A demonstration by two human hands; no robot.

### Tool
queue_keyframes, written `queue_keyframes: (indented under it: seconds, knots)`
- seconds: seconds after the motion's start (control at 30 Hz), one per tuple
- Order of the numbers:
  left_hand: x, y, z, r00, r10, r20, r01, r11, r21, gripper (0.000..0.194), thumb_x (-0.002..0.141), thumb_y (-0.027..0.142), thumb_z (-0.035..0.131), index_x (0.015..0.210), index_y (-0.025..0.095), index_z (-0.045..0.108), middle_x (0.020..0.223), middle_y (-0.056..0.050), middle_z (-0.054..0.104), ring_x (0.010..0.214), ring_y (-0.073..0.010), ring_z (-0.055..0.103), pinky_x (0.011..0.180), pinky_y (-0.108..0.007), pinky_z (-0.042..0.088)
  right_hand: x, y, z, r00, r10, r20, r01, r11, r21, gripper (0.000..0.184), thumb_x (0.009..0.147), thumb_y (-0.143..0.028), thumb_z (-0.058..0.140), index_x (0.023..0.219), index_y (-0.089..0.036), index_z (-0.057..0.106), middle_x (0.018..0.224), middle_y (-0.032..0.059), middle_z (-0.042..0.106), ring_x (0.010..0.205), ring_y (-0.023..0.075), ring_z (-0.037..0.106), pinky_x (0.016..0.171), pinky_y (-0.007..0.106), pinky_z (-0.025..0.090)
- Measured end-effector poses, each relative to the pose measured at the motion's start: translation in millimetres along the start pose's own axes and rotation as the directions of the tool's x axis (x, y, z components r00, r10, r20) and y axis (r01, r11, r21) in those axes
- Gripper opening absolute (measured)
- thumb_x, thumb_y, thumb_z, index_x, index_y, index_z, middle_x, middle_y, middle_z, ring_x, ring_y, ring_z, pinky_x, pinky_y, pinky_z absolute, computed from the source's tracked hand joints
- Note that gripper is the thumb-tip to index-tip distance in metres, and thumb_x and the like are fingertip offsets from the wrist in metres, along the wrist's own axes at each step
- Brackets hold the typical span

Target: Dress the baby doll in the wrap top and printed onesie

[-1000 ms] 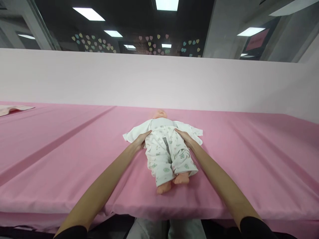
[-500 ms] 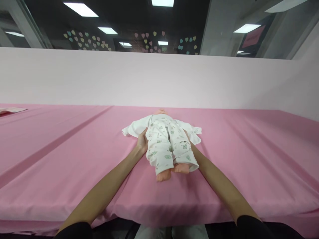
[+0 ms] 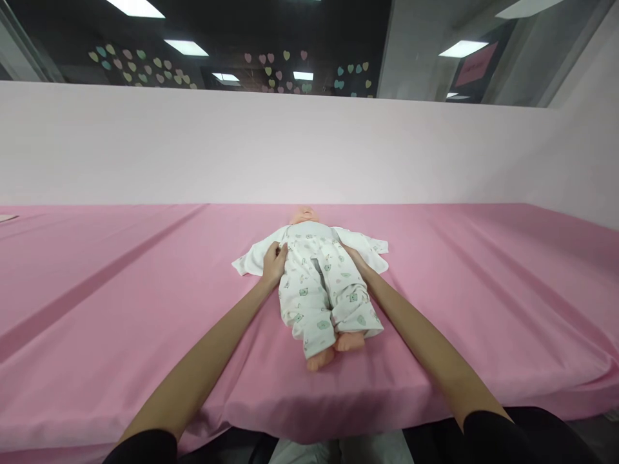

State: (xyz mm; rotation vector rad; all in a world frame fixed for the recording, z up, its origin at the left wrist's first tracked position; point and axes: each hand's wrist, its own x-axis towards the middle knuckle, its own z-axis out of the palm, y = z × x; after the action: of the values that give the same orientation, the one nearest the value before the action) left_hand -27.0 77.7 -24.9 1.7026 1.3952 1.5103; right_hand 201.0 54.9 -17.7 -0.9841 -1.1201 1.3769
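A baby doll (image 3: 305,215) lies on its back, its head away from me and its bare feet toward me. It wears a white long-sleeved top (image 3: 256,256), spread out at both sides, and white trousers (image 3: 304,283) with a small green print. At the left side of the waist, my left hand (image 3: 274,263) is closed with bent fingers on the trousers' edge. My right hand (image 3: 356,259) grips the opposite side of the waist, thumb on top; its other fingers are mostly hidden under the cloth. A dark gap shows between the trouser legs.
A pink sheet (image 3: 145,309) covers the wide table, with its front edge just before my lap. Behind stands a low white wall (image 3: 309,148) under dark glass with heart stickers. At the far left edge lies a corner of something flat and pale (image 3: 7,218).
Both hands have moved a little up along the doll's waist, and the left fingers are more bent. More of the doll's head shows, and its feet are nearer. The view has shifted slightly.
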Motion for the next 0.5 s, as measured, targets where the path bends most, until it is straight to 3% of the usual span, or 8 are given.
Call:
queue_keyframes:
  seconds: [0.07, 0.13, 0.2, 0.27, 0.33, 0.4, 0.5]
  knots:
    - [12, -6, -5.2, 0.989, 0.149, 0.026, -0.151, 0.978, 0.146, 0.028, 0.081, 0.044, 0.043, 0.067, 0.02, 0.041, 0.087, -0.005, 0.055, 0.089, -0.0207, 0.049, 0.084, -0.036, 0.037, 8, -2, -8, 0.999, 0.043, -0.002, -0.043, 0.999, -0.03, 0.028, 0.069, -0.043, 0.061, 0.08, -0.017, 0.063, 0.082, 0.004, 0.065, 0.081, 0.0192, 0.057, 0.075, 0.031, 0.045]
    - [25, -13, -9.6, 0.961, 0.262, 0.087, -0.276, 0.934, 0.228, 0.028, 0.081, 0.044, 0.043, 0.067, 0.02, 0.042, 0.11, -0.008, 0.056, 0.11, -0.0246, 0.044, 0.097, -0.041, 0.029, 19, -7, -18, 1.0, 0.017, -0.015, -0.019, 0.991, -0.129, 0.021, 0.063, -0.035, 0.064, 0.073, -0.016, 0.063, 0.086, 0.0042, 0.065, 0.085, 0.0201, 0.057, 0.078, 0.031, 0.044]
    - [35, -19, -13.0, 0.938, 0.308, 0.156, -0.342, 0.896, 0.285, 0.03, 0.083, 0.044, 0.042, 0.065, 0.019, 0.041, 0.12, -0.008, 0.054, 0.123, -0.0268, 0.037, 0.103, -0.046, 0.02, 32, -15, -28, 0.998, -0.058, 0.006, 0.058, 0.956, -0.286, 0.015, 0.059, -0.029, 0.065, 0.066, -0.016, 0.063, 0.104, 0.006, 0.063, 0.097, 0.0217, 0.054, 0.086, 0.032, 0.04]
    - [42, -23, -15.5, 0.917, 0.33, 0.223, -0.39, 0.858, 0.333, 0.031, 0.085, 0.044, 0.04, 0.066, 0.019, 0.042, 0.123, -0.007, 0.053, 0.129, -0.0277, 0.03, 0.106, -0.049, 0.014, 46, -26, -34, 0.989, -0.101, 0.112, 0.14, 0.893, -0.428, 0.011, 0.057, -0.026, 0.063, 0.057, -0.016, 0.061, 0.125, 0.007, 0.053, 0.112, 0.0238, 0.047, 0.094, 0.033, 0.034]
    - [47, -24, -17.2, 0.887, 0.359, 0.291, -0.448, 0.819, 0.357, 0.032, 0.088, 0.043, 0.035, 0.068, 0.019, 0.043, 0.125, -0.008, 0.052, 0.126, -0.0265, 0.035, 0.105, -0.047, 0.019, 58, -37, -35, 0.972, -0.079, 0.222, 0.187, 0.83, -0.525, 0.014, 0.058, -0.024, 0.06, 0.049, -0.015, 0.055, 0.135, 0.0066, 0.044, 0.12, 0.0251, 0.04, 0.097, 0.033, 0.029]
    - [50, -24, -17.5, 0.873, 0.356, 0.334, -0.47, 0.796, 0.381, 0.033, 0.09, 0.043, 0.03, 0.072, 0.019, 0.045, 0.123, -0.009, 0.052, 0.114, -0.0237, 0.047, 0.097, -0.04, 0.033, 68, -47, -34, 0.952, 0.003, 0.306, 0.187, 0.787, -0.588, 0.017, 0.06, -0.024, 0.058, 0.048, -0.015, 0.052, 0.134, 0.0063, 0.044, 0.119, 0.0245, 0.041, 0.095, 0.033, 0.03]
    - [51, -23, -13.9, 0.913, 0.26, 0.315, -0.392, 0.774, 0.497, 0.034, 0.091, 0.043, 0.027, 0.087, 0.019, 0.05, 0.12, -0.007, 0.054, 0.09, -0.021, 0.058, 0.074, -0.034, 0.042, 80, -54, -26, 0.938, 0.099, 0.331, 0.187, 0.66, -0.728, 0.023, 0.069, -0.03, 0.053, 0.051, -0.016, 0.049, 0.109, 0.0064, 0.058, 0.094, 0.0188, 0.051, 0.079, 0.028, 0.036]
